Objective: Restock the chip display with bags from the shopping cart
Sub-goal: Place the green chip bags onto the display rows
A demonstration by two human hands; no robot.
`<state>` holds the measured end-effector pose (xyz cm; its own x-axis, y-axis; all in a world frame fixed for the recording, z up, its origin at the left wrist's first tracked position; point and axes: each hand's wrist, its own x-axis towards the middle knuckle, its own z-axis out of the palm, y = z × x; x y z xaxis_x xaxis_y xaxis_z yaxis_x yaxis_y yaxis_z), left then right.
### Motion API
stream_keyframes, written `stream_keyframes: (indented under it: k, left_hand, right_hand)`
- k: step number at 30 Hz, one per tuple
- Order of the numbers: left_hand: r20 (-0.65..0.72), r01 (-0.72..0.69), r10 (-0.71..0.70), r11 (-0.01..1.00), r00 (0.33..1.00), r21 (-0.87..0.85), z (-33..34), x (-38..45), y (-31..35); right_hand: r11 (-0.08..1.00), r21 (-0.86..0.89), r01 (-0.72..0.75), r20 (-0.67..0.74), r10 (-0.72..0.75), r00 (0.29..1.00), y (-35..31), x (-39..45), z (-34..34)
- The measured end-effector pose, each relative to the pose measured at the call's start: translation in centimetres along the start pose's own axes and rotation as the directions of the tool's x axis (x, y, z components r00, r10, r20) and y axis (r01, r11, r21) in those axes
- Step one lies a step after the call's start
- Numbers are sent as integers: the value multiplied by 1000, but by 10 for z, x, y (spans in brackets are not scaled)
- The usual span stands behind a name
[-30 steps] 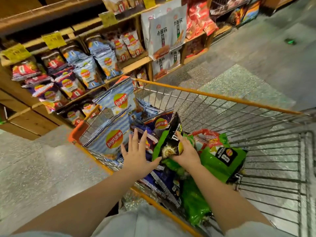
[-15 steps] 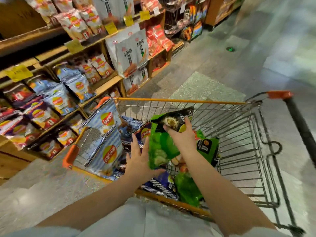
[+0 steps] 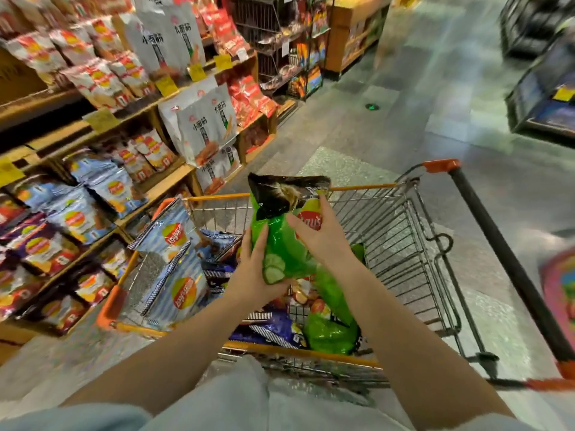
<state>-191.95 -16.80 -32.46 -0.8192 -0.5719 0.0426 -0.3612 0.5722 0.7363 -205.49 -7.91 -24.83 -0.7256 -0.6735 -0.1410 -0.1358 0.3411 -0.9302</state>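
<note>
Above the shopping cart [image 3: 389, 213] I hold a green chip bag [image 3: 281, 244] with a black top, upright between both hands. My left hand [image 3: 253, 269] cups its lower left side, fingers curled under the cucumber picture. My right hand [image 3: 320, 234] presses the bag's right face near the red logo, thumb across the front. More bags lie in the cart: two blue-striped ones [image 3: 177, 265] at the left, dark blue ones [image 3: 270, 329] and green ones [image 3: 331, 329] underneath. The chip display [image 3: 77, 213] stands to the left on wooden shelves.
White noodle-snack bags [image 3: 202, 126] and red packets [image 3: 249, 94] fill the shelves further along. The cart's black handle [image 3: 510, 259] runs down the right. The grey tiled aisle [image 3: 404, 119] stretches ahead, with a dark display [image 3: 544, 88] at far right.
The green bag has risen out of the cart and now stands higher. My left hand, open beside it before, now grips its lower edge. The view has swung up toward the aisle.
</note>
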Motion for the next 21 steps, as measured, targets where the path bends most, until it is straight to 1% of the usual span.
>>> stream_keyframes:
  k: [4, 6, 9, 11, 13, 16, 20, 21]
  left_hand:
    - [-113, -25, 6, 985, 994, -168, -11, -3, 12]
    - [-167, -18, -23, 971, 986, -238, -20, -7, 14]
    - [-232, -1, -71, 956, 970, -295, -32, -13, 8]
    - [-276, 6, -104, 942, 956, -335, -41, -21, 2]
    - [-309, 8, -131, 929, 942, -369, -49, -31, -7]
    - [-328, 0, -187, 869, 926, -495, -66, -49, -23]
    - [-345, -1, -216, 846, 913, -533, -110, -79, -49]
    - [-360, 3, -232, 844, 904, -536, -123, -88, -57]
  right_hand:
    - [995, 61, 76, 82, -80, 993, -6, -5, -2]
    - [992, 60, 110, 126, -117, 985, -11, -4, -1]
    - [983, 78, 165, 200, -177, 964, -19, -3, 5]
    - [981, 100, 166, 217, -185, 958, -24, -4, 14]
    - [982, 61, 179, 226, -188, 956, -30, -7, 29]
    - [984, 67, 163, 282, -175, 943, -36, -11, 56]
    - [976, 193, 106, 369, -172, 913, -58, -12, 108]
    - [975, 201, 100, 396, -174, 901, -62, -12, 125]
